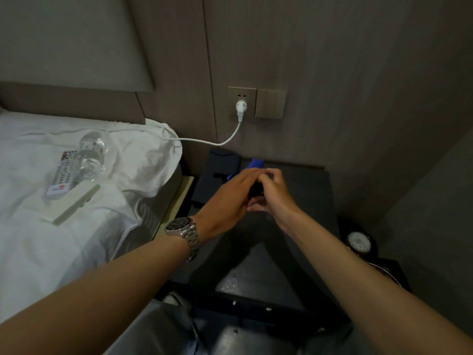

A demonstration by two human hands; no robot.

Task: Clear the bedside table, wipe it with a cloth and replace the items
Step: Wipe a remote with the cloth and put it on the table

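Note:
The dark bedside table (302,201) stands between the bed and the wall. Over its back half my left hand (230,196) and my right hand (275,193) meet, both closed around a small black object (256,190) that is mostly hidden by the fingers. Just behind the hands lies a blue cloth (256,163), partly covered by them. A dark flat item (222,165) sits at the table's back left corner. On the white bed lie a remote control (61,175), a clear water bottle (92,155) and a pale flat box (73,202).
A white plug (241,107) sits in the wall socket, and its cable (204,142) runs left over the pillow. A round white dial-like object (359,242) stands low at the table's right side. The wall closes in on the right.

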